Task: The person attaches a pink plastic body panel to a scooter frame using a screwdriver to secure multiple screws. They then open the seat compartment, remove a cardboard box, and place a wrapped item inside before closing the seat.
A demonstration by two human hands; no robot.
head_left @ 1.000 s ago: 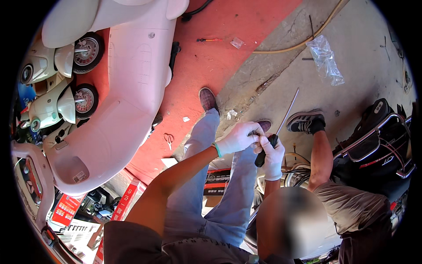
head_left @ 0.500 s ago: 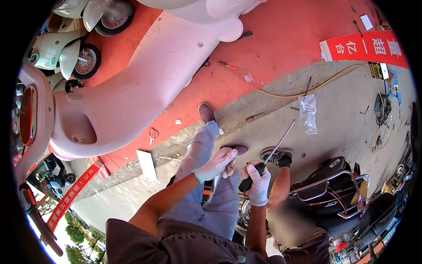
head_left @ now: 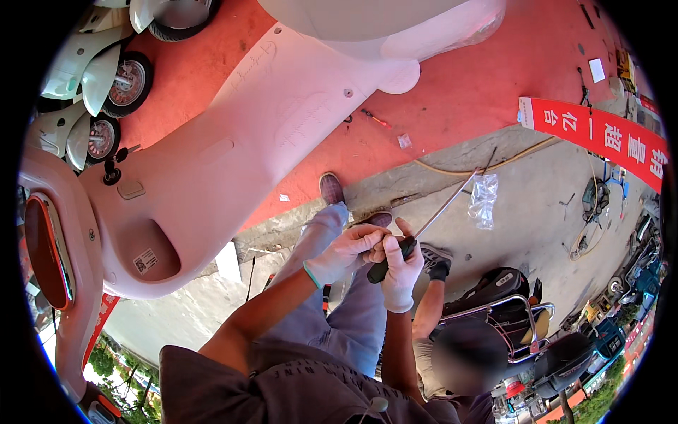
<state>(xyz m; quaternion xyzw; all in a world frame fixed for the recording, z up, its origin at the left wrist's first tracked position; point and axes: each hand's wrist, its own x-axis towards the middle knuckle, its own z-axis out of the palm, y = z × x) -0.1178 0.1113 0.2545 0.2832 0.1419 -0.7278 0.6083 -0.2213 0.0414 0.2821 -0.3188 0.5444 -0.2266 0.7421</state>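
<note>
My right hand (head_left: 401, 274), in a white glove, grips the black handle of a long screwdriver (head_left: 446, 203), its shaft slanting up and away to the right. Close against it is my left hand (head_left: 345, 253), gloved too, with thumb and fingers pinched together. Whatever lies in that pinch is too small to make out. Both hands are held in front of my body, above my legs. Ahead and to the left stands a pale pink scooter (head_left: 233, 141), with a key in its front panel; neither hand touches it.
Red matting (head_left: 466, 92) lies under the scooter. A clear plastic bag (head_left: 483, 201) and a tan hose (head_left: 519, 157) are on the concrete. Close on my right a person (head_left: 427, 350) crouches beside a dark vehicle with a chrome rack (head_left: 487, 307). A red banner (head_left: 600, 134) lies far right.
My hands have come together, the left now meeting the right at the screwdriver. My view has shifted, and the pink scooter fills more of it.
</note>
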